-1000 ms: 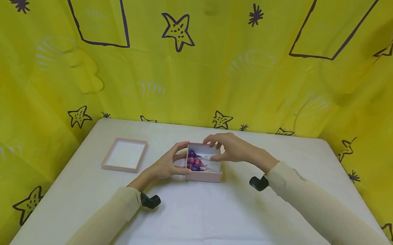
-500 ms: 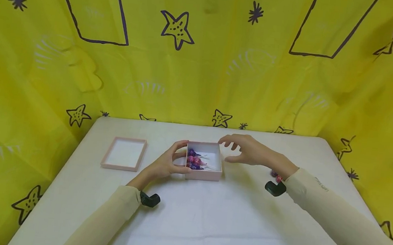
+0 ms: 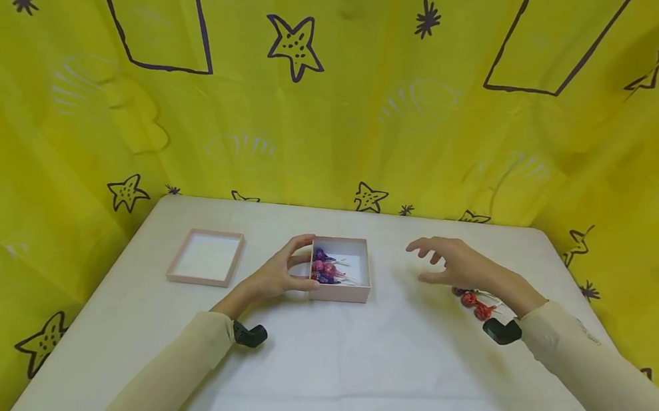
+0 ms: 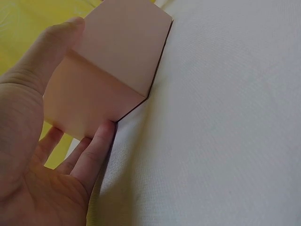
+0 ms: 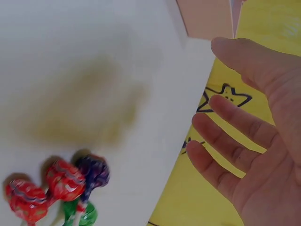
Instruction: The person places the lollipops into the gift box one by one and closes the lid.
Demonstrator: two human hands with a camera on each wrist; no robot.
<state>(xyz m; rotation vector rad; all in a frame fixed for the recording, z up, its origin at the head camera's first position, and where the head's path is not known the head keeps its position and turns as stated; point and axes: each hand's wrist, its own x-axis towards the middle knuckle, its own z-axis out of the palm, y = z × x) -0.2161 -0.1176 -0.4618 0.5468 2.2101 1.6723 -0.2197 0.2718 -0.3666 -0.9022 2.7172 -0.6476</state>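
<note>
My left hand (image 3: 275, 279) grips the left side of an open pale pink box (image 3: 340, 293) standing on the table. The left wrist view shows the thumb on one wall of the box (image 4: 127, 40) and fingertips along another, near its bottom edge. Inside lie several lollipops (image 3: 327, 269), purple and pink, heads to the left and sticks to the right. To the right of the box, my right hand (image 3: 460, 265) hovers above the table with loosely bent fingers and nothing in them. Below it in the right wrist view lie red lollipops (image 5: 66, 180), a purple lollipop (image 5: 94, 170) and a green lollipop (image 5: 85, 214).
A shallow pink-rimmed lid (image 3: 207, 257) with a white inside lies left of the box. White cloth (image 3: 342, 367) covers the table. A yellow curtain (image 3: 338, 119) with star drawings hangs behind and at both sides.
The right hand has moved from over the box's right side out to the right, fingers empty. Lollipops on the table at right have come into view from behind the arm. The left hand stays on the box.
</note>
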